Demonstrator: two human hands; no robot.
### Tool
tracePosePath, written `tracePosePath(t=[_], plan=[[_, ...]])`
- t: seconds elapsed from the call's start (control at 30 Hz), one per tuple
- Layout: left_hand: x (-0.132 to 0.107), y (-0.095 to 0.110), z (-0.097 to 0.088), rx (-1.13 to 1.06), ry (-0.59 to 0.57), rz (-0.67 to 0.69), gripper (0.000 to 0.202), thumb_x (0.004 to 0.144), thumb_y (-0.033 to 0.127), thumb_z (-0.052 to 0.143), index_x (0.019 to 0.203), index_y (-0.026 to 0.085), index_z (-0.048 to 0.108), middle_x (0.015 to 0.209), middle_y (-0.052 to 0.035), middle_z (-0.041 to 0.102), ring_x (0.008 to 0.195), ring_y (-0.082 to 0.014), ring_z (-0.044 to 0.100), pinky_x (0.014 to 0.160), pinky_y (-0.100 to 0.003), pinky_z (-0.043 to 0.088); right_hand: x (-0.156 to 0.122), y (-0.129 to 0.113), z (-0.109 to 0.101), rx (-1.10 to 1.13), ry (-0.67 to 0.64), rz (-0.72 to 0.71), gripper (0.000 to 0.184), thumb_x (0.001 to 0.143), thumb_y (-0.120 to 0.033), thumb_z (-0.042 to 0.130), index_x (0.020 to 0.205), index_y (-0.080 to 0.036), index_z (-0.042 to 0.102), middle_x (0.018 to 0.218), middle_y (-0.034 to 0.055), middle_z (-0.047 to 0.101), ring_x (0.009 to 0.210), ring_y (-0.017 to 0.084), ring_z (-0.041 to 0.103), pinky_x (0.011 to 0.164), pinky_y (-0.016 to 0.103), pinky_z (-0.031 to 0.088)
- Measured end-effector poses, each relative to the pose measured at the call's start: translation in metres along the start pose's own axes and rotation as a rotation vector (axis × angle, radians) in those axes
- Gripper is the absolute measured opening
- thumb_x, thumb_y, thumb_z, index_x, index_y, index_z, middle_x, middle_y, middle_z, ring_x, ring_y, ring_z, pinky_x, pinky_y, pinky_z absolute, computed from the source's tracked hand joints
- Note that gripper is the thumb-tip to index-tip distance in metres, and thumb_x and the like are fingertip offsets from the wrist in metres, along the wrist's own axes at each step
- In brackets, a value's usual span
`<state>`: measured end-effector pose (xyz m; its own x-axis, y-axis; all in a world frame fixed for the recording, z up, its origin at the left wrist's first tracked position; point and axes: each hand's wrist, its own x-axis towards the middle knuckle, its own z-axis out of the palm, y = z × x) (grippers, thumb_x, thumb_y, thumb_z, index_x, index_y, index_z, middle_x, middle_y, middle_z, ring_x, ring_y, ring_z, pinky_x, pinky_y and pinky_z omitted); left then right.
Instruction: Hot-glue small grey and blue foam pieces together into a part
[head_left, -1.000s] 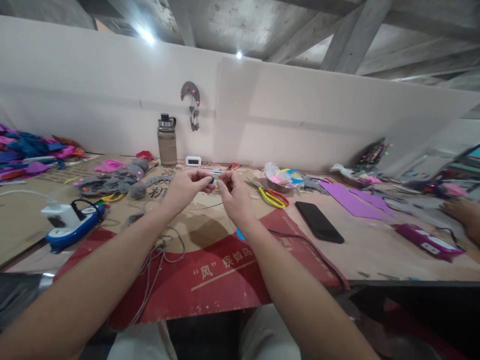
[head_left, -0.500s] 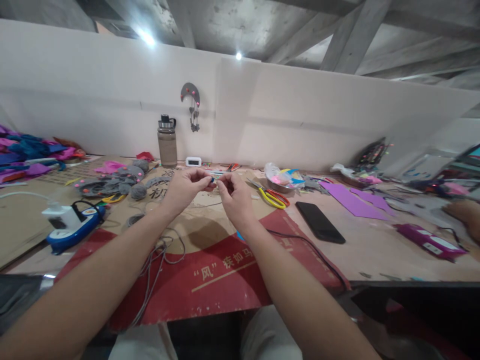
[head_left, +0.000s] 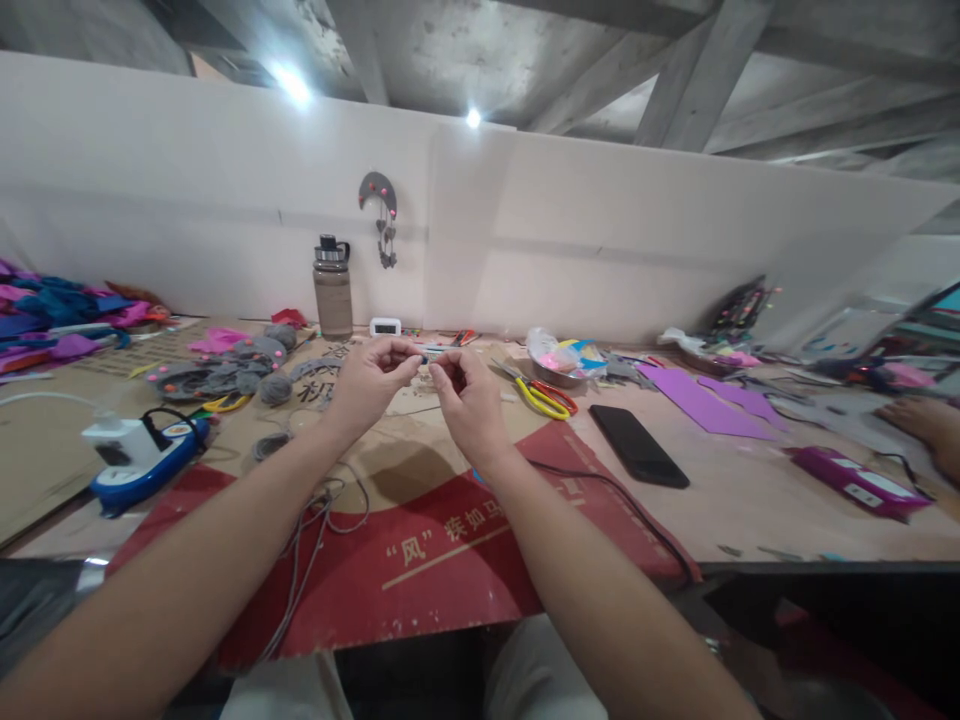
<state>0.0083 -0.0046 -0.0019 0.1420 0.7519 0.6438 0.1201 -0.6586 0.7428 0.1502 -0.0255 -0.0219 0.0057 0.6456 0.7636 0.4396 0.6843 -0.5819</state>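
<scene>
My left hand [head_left: 369,382] and my right hand [head_left: 469,395] are raised together over the middle of the table, both with fingers curled in a pinch. Between their fingertips is a small piece with a blue part [head_left: 427,356]; it is too small to name. Grey wire [head_left: 315,515] trails across the red and tan cardboard sheet [head_left: 420,560] under my forearms. Yellow-handled scissors [head_left: 541,396] and a black phone [head_left: 637,444] lie to the right of my right hand.
A water bottle [head_left: 333,287] and a small white clock [head_left: 385,327] stand by the white wall. Grey felt pieces [head_left: 225,370] and a blue-white power strip [head_left: 135,455] lie left. Purple sheets [head_left: 701,397], a magenta box [head_left: 855,480] and another person's hand [head_left: 926,420] are right.
My hands stay together, the fingers shifting slightly on the small piece. The view has dipped a little. The other person's hand at the right edge moved slightly.
</scene>
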Motion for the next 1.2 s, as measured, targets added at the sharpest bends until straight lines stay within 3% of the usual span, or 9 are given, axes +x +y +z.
tracePosePath(t=[0.23,0.63,0.73,0.93,1.1,1.2], plan=[[-0.003,0.003,0.002,-0.047,-0.066,-0.022,0.014,0.074,0.027,0.060,0.078,0.014,0.060,0.068,-0.0024,0.062,0.062,-0.0123,0.060,0.063,-0.027,0.051,-0.001,0.000,0.001,-0.007,-0.004,0.003,0.011,0.083,-0.029,0.047,0.083,-0.019,0.052,0.079,0.0019,0.054,0.072,0.013,0.048,0.068,0.026,0.039],[-0.004,0.004,0.003,-0.122,-0.122,-0.138,0.026,0.072,0.034,0.062,0.087,0.014,0.065,0.081,-0.0055,0.066,0.068,-0.0139,0.062,0.065,-0.030,0.054,0.000,0.001,0.002,-0.007,0.015,0.017,0.010,0.083,-0.028,0.046,0.082,-0.019,0.052,0.079,0.0020,0.055,0.073,0.013,0.049,0.067,0.026,0.039],[-0.003,0.004,0.001,-0.088,-0.122,-0.161,0.026,0.072,0.036,0.061,0.085,0.015,0.065,0.079,-0.0053,0.066,0.065,-0.0129,0.061,0.058,-0.026,0.053,0.000,0.001,0.003,-0.020,0.012,0.012,0.011,0.083,-0.028,0.047,0.081,-0.019,0.052,0.078,0.0022,0.055,0.074,0.013,0.049,0.067,0.026,0.039],[-0.002,0.002,-0.002,0.153,-0.008,-0.044,0.013,0.072,0.029,0.061,0.073,0.016,0.063,0.060,0.0008,0.056,0.052,-0.0070,0.047,0.047,-0.019,0.038,-0.001,0.001,0.003,-0.046,-0.006,-0.001,0.012,0.083,-0.028,0.046,0.083,-0.019,0.054,0.079,0.0027,0.055,0.075,0.014,0.049,0.068,0.026,0.038],[-0.001,0.000,-0.003,0.077,0.029,-0.060,0.008,0.071,0.025,0.060,0.072,0.017,0.062,0.054,0.0029,0.052,0.045,-0.0065,0.042,0.043,-0.019,0.031,-0.001,0.001,0.004,-0.029,-0.032,0.032,0.014,0.084,-0.029,0.044,0.085,-0.019,0.053,0.079,0.0024,0.056,0.074,0.014,0.049,0.069,0.026,0.038],[0.003,-0.003,-0.008,0.015,0.129,-0.077,0.008,0.071,0.025,0.061,0.075,0.017,0.062,0.053,0.0022,0.054,0.043,-0.0070,0.043,0.042,-0.019,0.032,-0.002,0.002,0.006,0.006,-0.077,0.061,0.015,0.084,-0.030,0.043,0.087,-0.019,0.053,0.078,0.0020,0.056,0.073,0.013,0.050,0.069,0.026,0.039]])
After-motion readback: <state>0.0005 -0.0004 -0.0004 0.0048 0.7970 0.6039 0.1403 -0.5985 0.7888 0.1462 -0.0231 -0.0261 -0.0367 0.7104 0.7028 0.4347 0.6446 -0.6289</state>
